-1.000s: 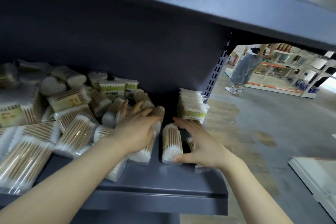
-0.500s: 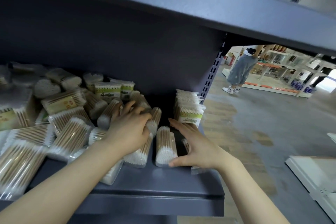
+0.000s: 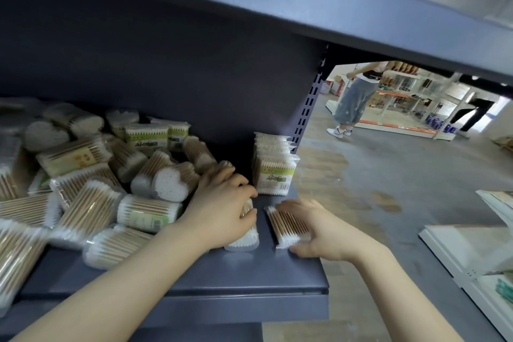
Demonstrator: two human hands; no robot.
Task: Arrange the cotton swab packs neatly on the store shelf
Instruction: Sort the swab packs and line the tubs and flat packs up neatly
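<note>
left hand: fingers curled over a cotton swab pack lying flat on the shelf
right hand: grips the flat swab pack just beside it, thumb at its near end
upright row: standing packs at the shelf's right end, behind both hands
loose pile: jumbled packs on the left

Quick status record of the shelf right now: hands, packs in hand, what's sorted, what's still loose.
left hand: grips a pack lying flat near the shelf front
right hand: holds a second pack beside it, a gap between the two
sorted: upright row of packs at the shelf's right end
loose: jumbled pile on the left
shelf: dark blue-grey metal
</note>
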